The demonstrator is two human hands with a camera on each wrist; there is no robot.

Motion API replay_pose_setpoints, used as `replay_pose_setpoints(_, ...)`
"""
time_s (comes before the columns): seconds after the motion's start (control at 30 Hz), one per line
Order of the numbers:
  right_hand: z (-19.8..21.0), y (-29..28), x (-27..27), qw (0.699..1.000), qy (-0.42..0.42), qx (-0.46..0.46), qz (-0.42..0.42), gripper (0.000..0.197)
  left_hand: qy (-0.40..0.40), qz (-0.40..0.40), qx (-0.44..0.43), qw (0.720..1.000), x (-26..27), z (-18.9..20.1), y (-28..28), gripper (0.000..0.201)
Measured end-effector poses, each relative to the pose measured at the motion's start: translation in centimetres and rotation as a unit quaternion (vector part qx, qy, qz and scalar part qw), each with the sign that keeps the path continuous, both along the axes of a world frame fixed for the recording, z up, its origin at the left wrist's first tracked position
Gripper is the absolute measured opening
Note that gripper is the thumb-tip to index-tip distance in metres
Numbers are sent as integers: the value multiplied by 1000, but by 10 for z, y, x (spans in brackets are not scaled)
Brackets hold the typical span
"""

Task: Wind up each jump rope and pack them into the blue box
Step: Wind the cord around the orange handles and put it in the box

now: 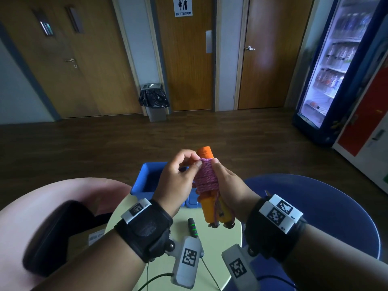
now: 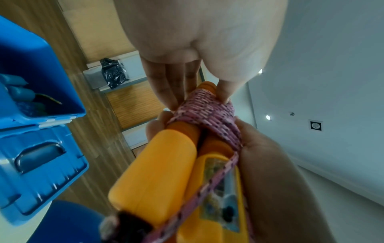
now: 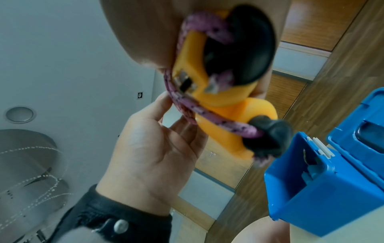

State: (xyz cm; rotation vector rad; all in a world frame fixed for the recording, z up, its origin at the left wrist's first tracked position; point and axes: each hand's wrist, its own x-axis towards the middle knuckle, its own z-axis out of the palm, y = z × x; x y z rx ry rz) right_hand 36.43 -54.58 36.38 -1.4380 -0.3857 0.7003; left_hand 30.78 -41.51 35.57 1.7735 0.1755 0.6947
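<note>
- The pink jump rope (image 1: 206, 175) is wound in tight coils around its two orange-yellow handles (image 1: 210, 208), which I hold side by side, upright, above the near part of the counter (image 1: 212, 242).
- A loose strand of the pink cord runs down from the coils along the handles to their dark lower ends.
- My left hand (image 1: 178, 179) is at the top of the coils, thumb and forefinger pinching the cord against the bundle.
- My right hand (image 1: 228, 185) wraps the bundle from the right side, its fingers (image 2: 164, 92) curled round behind the coils and the thumb pressed on the top edge of the winding.
- The blue box (image 1: 147, 177) stands open on the far left part of the counter, just behind my left hand, with its lid (image 2: 41, 164) folded down towards me.
- Inside the box the left wrist view shows blue-green handles (image 2: 18, 92) lying at the bottom.
- A black and green handle (image 1: 193, 226) lies on the counter near me, between my wrists.
- A pink seat (image 1: 42, 198) is on the left of the counter and a blue seat (image 1: 336, 206) on the right.
- Far across the wooden floor a bin with a black bag (image 1: 154, 101) stands between doors, and a lit drinks fridge (image 1: 333, 66) is on the far right.
</note>
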Motion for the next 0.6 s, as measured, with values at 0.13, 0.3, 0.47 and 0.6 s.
replay_pose_setpoints(0.13, -5, 3, 0, 1000, -22, -6, -21, 43, -26, 16, 70, 997, -1, -3, 1, 3)
replay_pose_setpoints(0.3, -10, 7, -2, 997, -59, -17, -40, 42, -13, 49, 101, 994, -2, -12, -3, 3)
replay_pose_setpoints(0.47, -5, 11, 0, 994, -89, -27, -57, 51, -15, 45, 85, 995, 4, -13, -11, 11)
replay_pose_setpoints(0.6, -5, 10, 6, 994, -81, -35, -57, 49, -12, 28, 92, 995, 10, -10, -14, 15)
